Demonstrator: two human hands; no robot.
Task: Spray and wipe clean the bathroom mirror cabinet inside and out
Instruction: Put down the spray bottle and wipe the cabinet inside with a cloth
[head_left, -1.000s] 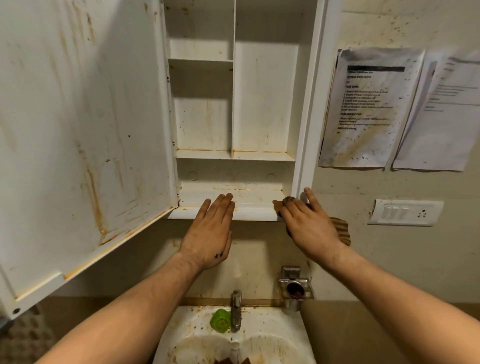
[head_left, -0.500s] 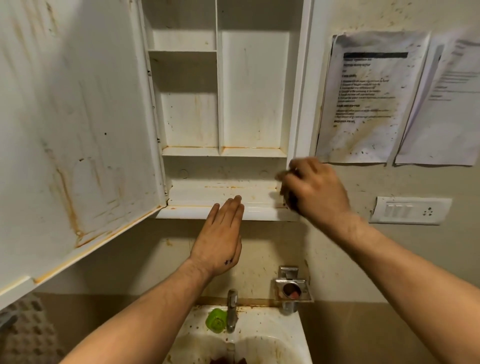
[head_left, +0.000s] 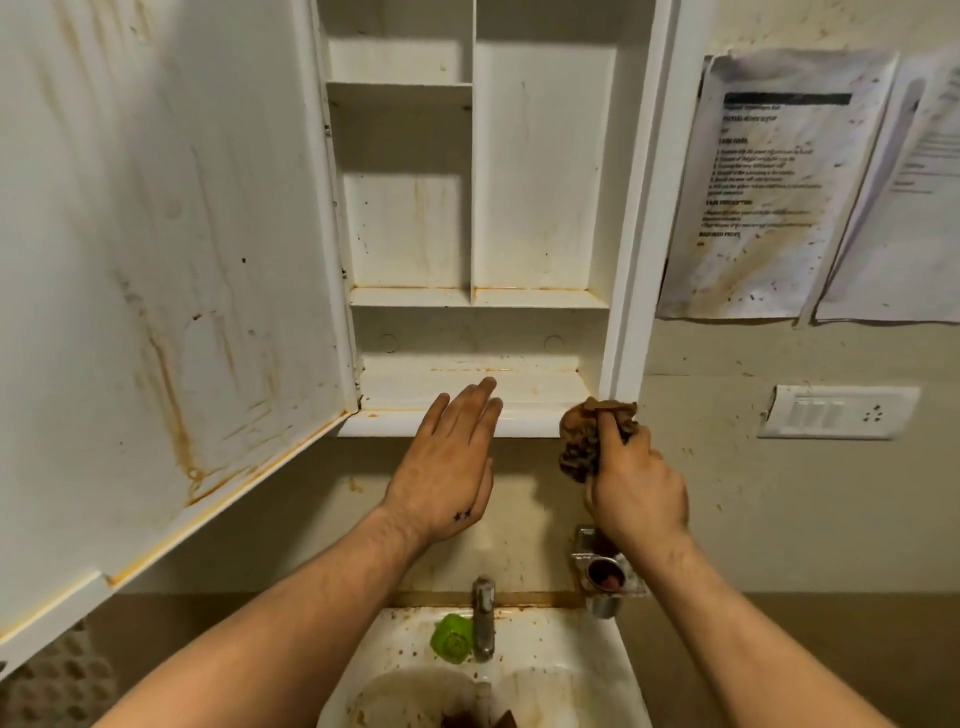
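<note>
The white mirror cabinet (head_left: 540, 166) hangs open on the wall, its shelves bare and streaked with rust-coloured stains. Its door (head_left: 156, 270) swings out to the left, stained along the lower edge. My right hand (head_left: 636, 493) grips a crumpled brown cloth (head_left: 584, 441) at the cabinet's bottom right corner, the cloth touching the front lip. My left hand (head_left: 447, 467) is flat with straight fingers, its fingertips at the front edge of the bottom shelf (head_left: 530, 387).
Below is a dirty white sink (head_left: 566, 670) with a metal tap (head_left: 483, 618) and a green object (head_left: 452, 639) beside it. A metal holder (head_left: 605, 571) is fixed to the wall. Two stained paper sheets (head_left: 769, 187) and a switch plate (head_left: 836, 413) are on the right wall.
My right hand dropped from the cabinet's right frame to the bottom right corner, and the brown cloth it grips has come into view. My left hand stays at the bottom shelf edge.
</note>
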